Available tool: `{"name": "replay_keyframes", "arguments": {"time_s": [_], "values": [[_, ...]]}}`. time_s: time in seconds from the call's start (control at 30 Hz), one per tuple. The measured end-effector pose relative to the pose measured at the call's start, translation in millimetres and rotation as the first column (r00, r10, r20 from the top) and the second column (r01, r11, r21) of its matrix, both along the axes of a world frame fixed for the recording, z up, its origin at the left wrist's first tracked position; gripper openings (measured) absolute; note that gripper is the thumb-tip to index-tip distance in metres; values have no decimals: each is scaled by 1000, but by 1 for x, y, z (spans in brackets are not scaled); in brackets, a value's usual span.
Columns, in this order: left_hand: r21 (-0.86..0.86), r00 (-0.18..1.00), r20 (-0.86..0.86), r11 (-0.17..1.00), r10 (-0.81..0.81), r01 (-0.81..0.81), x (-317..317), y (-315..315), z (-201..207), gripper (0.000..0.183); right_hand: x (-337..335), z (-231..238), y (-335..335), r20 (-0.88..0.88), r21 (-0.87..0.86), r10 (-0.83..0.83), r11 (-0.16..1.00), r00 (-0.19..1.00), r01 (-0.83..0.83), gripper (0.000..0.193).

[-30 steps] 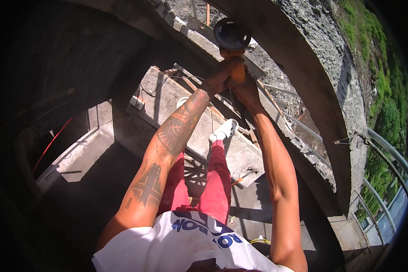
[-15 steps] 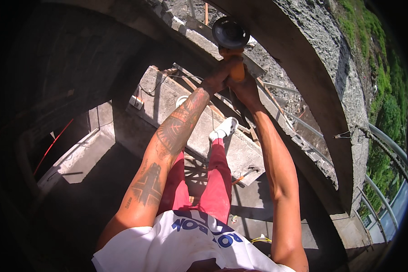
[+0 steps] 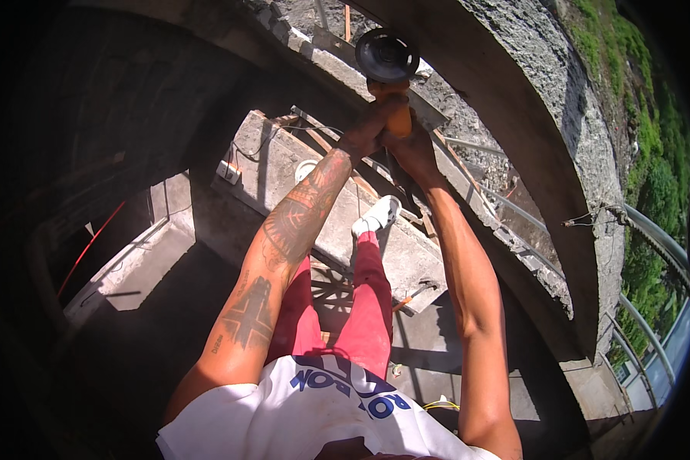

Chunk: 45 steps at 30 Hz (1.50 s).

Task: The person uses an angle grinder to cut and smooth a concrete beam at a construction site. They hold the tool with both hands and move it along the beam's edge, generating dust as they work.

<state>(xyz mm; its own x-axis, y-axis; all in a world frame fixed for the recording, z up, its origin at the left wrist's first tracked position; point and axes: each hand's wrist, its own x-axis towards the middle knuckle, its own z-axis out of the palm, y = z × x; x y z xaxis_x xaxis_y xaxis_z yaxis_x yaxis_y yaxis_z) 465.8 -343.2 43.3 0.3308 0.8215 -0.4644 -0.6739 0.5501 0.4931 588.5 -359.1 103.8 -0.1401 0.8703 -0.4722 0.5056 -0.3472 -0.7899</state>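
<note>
Both my arms stretch far forward to an orange-bodied angle grinder, raised at the upper middle. Its round dark disc faces up toward me beside the underside of a curved concrete beam; whether it touches the concrete, I cannot tell. My left hand is closed round the tool near its head. Behind it, my right hand grips the rear of the body. The fingers of both hands are partly hidden by shadow and by the tool.
One white-shoed foot rests on a raised concrete slab. On that slab lie a hammer, a white box with a cord, and a white round object. Metal rails and greenery lie beyond the beam.
The grinder's disc and my hands have shifted very slightly left. My grip and the surroundings look the same.
</note>
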Motion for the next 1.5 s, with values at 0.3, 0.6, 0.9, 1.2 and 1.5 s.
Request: {"name": "replay_keyframes", "arguments": {"time_s": [0.3, 0.6, 0.9, 1.2, 1.5], "values": [[-4, 1000, 9, 1000, -2, 2, 10, -8, 3, 33, 10, 7, -7, -51, -2, -14, 1000, 999, 14, 73], [-13, 1000, -12, 1000, -7, 7, 22, -14, 0, 38, 24, -5, -14, -57, -1, -16, 1000, 998, 16, 75], [-34, 1000, -15, 999, -20, 20, 30, -17, -7, 40, 34, -17, -20, -56, 13, -12, 1000, 998, 13, 71], [-71, 998, -55, 997, -14, 10, 40, -23, 7, 35, 42, -8, -22, 10, -18, 13, 1000, 1000, -12, 72], [-32, 1000, -18, 999, -7, 7, 50, -27, 0, 32, 52, -6, -27, 7, -6, 12, 1000, 1000, -12, 69]]}}
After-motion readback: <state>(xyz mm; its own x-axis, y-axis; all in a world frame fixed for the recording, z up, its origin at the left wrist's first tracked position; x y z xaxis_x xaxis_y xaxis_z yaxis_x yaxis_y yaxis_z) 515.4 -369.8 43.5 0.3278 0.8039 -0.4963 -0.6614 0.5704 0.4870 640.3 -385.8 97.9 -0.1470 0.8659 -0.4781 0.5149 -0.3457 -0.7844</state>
